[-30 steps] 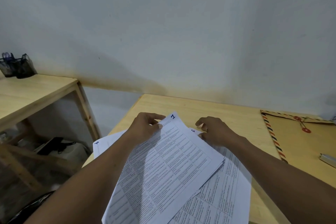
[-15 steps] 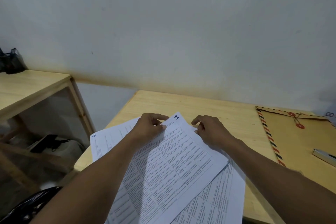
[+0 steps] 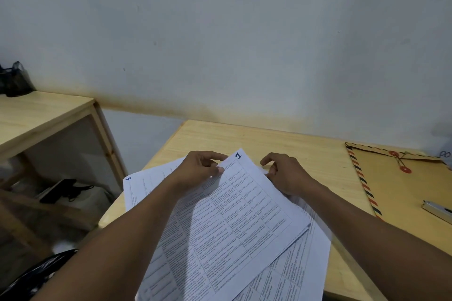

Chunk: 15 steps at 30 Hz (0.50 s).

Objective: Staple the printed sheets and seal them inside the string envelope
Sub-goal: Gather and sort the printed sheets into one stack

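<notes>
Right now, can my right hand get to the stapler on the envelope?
Probably yes: the stapler lies right of the right hand, only bare desk and envelope between, though that hand must first release the printed sheets.

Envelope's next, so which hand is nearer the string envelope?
Right. The right hand, at the printed sheets' right edge, lies left of the string envelope; the left hand holds their top corner, farther left.

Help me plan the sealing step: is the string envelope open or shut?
Shut: the string envelope lies flat, flap folded down, string running between its two red discs.
</notes>
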Each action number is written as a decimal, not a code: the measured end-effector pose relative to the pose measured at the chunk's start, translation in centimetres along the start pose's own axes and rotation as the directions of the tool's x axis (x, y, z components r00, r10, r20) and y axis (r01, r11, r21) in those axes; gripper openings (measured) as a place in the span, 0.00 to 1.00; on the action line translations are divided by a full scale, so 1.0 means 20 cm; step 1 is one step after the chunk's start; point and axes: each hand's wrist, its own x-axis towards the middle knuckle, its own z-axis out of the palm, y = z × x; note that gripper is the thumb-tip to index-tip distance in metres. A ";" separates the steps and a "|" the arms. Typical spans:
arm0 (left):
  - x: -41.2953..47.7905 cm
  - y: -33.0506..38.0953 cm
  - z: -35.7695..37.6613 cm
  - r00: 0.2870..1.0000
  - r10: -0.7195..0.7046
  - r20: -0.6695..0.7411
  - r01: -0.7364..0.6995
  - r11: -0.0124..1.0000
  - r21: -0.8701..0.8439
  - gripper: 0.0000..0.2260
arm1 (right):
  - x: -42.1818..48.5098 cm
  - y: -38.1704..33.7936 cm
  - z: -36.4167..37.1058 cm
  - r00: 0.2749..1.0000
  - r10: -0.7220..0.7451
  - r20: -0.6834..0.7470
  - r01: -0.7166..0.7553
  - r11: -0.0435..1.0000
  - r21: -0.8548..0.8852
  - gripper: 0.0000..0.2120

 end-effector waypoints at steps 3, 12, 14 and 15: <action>0.01 0.02 0.01 1.000 -0.007 0.018 0.007 1.000 0.024 0.12 | 0.01 0.01 -0.01 1.000 0.008 0.008 -0.008 1.000 0.006 0.19; 0.00 0.01 -0.03 0.996 -0.051 0.076 0.050 0.999 0.014 0.12 | -0.01 0.05 0.01 0.999 -0.019 -0.033 0.022 0.996 0.085 0.16; 0.00 0.01 -0.03 0.995 -0.058 0.078 0.057 0.998 0.020 0.12 | 0.00 0.05 0.01 1.000 0.000 -0.020 0.002 0.993 0.119 0.17; 0.00 0.01 -0.03 0.995 -0.059 0.077 0.057 0.998 0.023 0.12 | 0.00 0.04 0.01 1.000 0.007 -0.012 -0.006 0.992 0.127 0.17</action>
